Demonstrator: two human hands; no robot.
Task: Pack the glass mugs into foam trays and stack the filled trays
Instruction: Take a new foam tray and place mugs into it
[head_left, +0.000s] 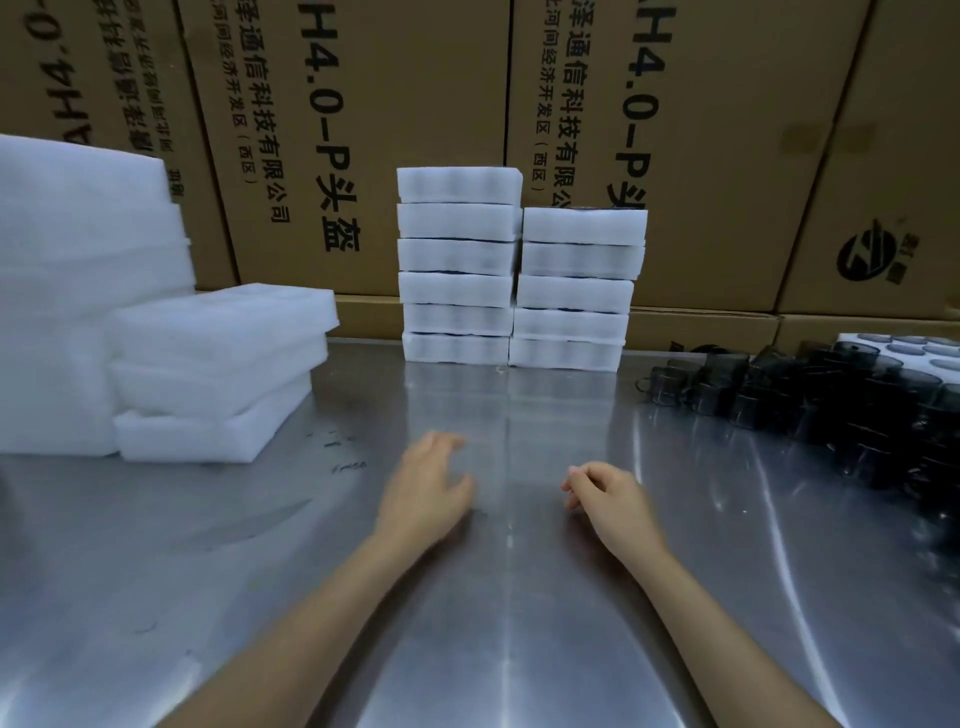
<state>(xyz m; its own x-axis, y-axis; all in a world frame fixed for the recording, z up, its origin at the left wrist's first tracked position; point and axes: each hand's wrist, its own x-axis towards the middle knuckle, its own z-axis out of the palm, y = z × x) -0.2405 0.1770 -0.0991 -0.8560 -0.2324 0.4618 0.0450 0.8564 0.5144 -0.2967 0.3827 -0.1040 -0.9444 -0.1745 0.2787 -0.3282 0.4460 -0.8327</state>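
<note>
Head view: looks forward-down over steel table (519, 649), cartons (415, 104) behind.

This is a packing station in a warehouse or factory. Tall brown shipping cartons (415, 130) printed with large product codes and Chinese company lettering stand as a wall right behind a bare stainless-steel table (493, 597), and more flat cartons lie along its back edge. On the table, two neat stacks of filled white foam trays (514, 270) stand against the cartons, a heap of empty foam trays (218, 374) and thick foam blocks (78, 286) sits at the left, and many identical dark glass mugs (841, 405) crowd the right side.
</note>
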